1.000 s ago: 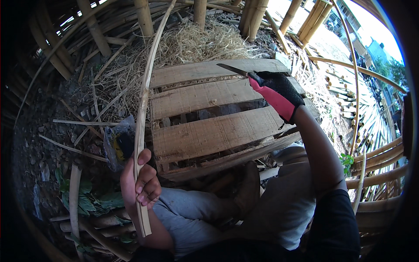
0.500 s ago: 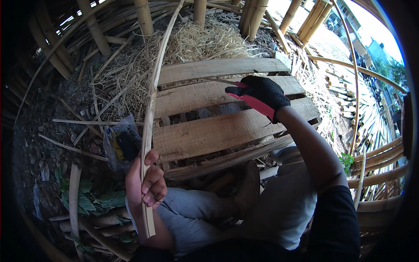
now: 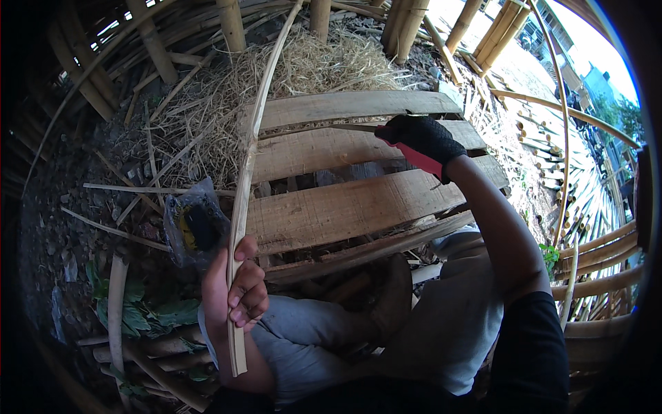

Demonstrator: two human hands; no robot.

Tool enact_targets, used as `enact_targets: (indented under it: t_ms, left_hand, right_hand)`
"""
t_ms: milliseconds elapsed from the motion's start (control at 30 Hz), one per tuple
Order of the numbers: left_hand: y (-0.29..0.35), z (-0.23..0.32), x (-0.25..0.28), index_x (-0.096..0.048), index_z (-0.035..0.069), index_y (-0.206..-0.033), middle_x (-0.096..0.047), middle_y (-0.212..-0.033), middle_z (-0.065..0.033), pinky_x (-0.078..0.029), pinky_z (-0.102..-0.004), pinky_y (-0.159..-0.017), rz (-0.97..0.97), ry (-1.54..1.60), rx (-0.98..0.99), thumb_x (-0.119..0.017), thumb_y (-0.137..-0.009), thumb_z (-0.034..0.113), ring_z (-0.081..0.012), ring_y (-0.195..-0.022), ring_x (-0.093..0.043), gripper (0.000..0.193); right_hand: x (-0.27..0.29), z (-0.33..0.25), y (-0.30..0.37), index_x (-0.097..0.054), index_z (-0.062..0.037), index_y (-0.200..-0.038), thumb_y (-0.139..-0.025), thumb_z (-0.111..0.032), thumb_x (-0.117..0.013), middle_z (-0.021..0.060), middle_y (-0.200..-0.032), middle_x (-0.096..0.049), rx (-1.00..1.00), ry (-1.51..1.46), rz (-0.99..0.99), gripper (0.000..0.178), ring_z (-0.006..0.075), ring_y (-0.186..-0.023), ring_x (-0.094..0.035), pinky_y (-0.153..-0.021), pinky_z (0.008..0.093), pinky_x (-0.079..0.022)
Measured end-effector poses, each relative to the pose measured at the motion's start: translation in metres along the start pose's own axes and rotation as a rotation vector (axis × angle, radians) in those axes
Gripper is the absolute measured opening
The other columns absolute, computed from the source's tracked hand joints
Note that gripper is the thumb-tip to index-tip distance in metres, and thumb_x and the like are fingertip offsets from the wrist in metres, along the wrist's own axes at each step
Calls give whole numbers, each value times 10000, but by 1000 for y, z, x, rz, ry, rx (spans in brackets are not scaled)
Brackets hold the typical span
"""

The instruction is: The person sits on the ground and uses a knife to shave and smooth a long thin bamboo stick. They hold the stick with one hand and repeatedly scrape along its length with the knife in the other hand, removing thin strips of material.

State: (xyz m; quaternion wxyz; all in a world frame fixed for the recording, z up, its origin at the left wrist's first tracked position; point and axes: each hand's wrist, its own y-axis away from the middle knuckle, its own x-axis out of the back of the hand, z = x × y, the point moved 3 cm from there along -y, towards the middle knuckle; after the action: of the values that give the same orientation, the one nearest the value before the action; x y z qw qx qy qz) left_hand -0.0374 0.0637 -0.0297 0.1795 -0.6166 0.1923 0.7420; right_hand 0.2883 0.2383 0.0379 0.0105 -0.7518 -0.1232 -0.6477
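My bare left hand (image 3: pixel 243 286) is wrapped round a long, pale bamboo strip (image 3: pixel 244 186) close to its lower end. The strip rises steeply past the left side of a wooden slatted platform (image 3: pixel 338 212) and runs out at the top edge. A black and red work glove covers my right hand (image 3: pixel 422 143), which is closed above the platform's far slats. From it a thin knife blade (image 3: pixel 352 127) points left toward the strip, with a gap between them; the knife's handle is hidden in the glove.
Left of the platform lies a clear plastic bag (image 3: pixel 196 224) with dark and yellow contents. Dry shavings (image 3: pixel 310 69) are heaped beyond the slats. Bamboo posts (image 3: pixel 231 26) stand at the back, and cut bamboo poles (image 3: pixel 586 200) are stacked at right. Green leaves (image 3: pixel 148 314) grow lower left.
My right hand and the knife have shifted slightly right, away from the strip. My left hand still grips the strip in nearly the same place; the whole view has moved a little.
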Motion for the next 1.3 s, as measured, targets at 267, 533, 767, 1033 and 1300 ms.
enact_targets:
  t_ms: [267,533,767,1033,1300]
  left_hand:
    - [0,3,1,-352,116,-990,-391,-470,-18,-267,-222,-245,15,8,-23,-213,-1095,326,-107,-283,-371,273]
    - [-1,2,2,-358,115,-983,-390,-468,-18,-271,-223,-245,30,5,-22,-198,-1098,335,-115,-282,-376,296]
    - [-1,1,3,-362,116,-984,-387,-467,-15,-272,-223,-248,34,9,-16,-210,-1097,339,-116,-283,-378,293]
    - [-1,0,5,-360,124,-998,-394,-475,-4,-277,-219,-261,20,-30,-6,-241,-1094,352,-106,-287,-382,275]
    - [-2,-2,7,-358,123,-991,-387,-472,-2,-260,-225,-246,35,6,3,-218,-1095,356,-104,-282,-382,290]
  right_hand:
    - [7,13,13,-676,-93,-1177,-1007,-307,-490,151,-1163,-682,243,-2,-217,330,310,-1068,-650,-934,389,-515]
    - [-3,8,4,-660,-149,-1231,-985,-286,-533,115,-1099,-693,345,120,102,309,273,-973,-672,-856,374,-535]
    - [-31,-20,-4,-670,-248,-1258,-986,-462,-502,45,-1249,-674,154,-36,91,385,268,-1112,-648,-983,368,-499]
    - [-23,-25,6,-668,-234,-1271,-932,-502,-602,36,-1206,-699,405,-127,-77,437,248,-1128,-646,-982,347,-499]
    - [-18,-38,10,-675,-241,-1259,-941,-416,-614,47,-1222,-693,275,-160,116,368,232,-1086,-669,-958,335,-514]
